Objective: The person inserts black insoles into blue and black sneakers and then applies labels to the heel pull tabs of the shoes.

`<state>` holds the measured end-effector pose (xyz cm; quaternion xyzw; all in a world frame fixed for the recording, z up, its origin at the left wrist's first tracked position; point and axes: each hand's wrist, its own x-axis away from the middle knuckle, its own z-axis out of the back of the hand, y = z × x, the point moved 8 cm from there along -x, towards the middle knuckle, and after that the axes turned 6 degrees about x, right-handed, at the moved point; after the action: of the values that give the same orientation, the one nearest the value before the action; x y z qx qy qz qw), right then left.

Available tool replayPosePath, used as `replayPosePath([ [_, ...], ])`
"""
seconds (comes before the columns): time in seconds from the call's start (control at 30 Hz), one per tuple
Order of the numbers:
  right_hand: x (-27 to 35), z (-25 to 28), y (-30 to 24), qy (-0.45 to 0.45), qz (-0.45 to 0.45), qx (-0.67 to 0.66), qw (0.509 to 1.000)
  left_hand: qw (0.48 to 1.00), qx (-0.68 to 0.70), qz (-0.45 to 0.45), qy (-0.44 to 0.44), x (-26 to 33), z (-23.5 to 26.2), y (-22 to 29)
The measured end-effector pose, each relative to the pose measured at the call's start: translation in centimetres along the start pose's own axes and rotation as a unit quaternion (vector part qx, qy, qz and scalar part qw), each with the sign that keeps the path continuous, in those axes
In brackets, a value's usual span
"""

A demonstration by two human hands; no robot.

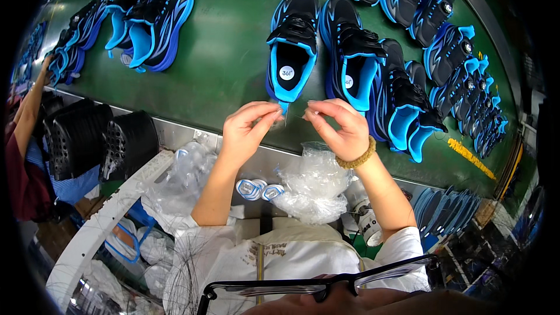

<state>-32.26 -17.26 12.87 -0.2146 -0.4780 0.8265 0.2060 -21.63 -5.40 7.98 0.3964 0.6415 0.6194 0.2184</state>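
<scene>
Before me stands a black and blue sneaker (291, 46), heel toward me, with a round white label on its insole. At its blue heel loop (283, 107), my left hand (248, 131) is closed in a pinch. A thin pale strand (286, 118) hangs by those fingertips; its kind is too fine to tell. My right hand (344, 131) is pinched shut a short way to the right, and whatever its fingertips hold is too small to make out. A second matching sneaker (350, 46) stands just right of the first.
More sneakers (402, 93) crowd the right of the green belt (227, 41), and another pair (154, 23) stands at left. Below the belt lie clear plastic bags (315, 189), round white-blue tags (251, 189) and a stack of insoles (443, 210). Another person's arm (29, 111) reaches in at far left.
</scene>
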Motion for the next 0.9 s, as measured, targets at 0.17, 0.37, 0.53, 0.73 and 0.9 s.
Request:
replayPosePath([
  [0.17,-0.6,-0.2,-0.3,-0.075,-0.005,-0.016,0.997,0.997,-0.054,-0.042,-0.026,-0.2,-0.1,1.1],
  [0.37,-0.5,-2.2,0.7,-0.119,-0.006,-0.034,0.992,0.982,-0.164,-0.080,-0.056,-0.1,-1.0,2.8],
  [0.53,-0.6,-3.1,0.9,-0.119,0.009,0.005,0.993,0.962,-0.249,-0.096,-0.062,0.3,-1.4,3.4],
  [0.73,-0.7,-3.3,0.9,-0.122,0.027,0.036,0.992,0.922,-0.337,-0.173,-0.078,0.6,-2.1,4.3],
  [0.9,-0.6,-3.1,0.8,-0.119,0.033,0.040,0.992,0.912,-0.347,-0.195,-0.100,0.6,-2.5,4.9],
])
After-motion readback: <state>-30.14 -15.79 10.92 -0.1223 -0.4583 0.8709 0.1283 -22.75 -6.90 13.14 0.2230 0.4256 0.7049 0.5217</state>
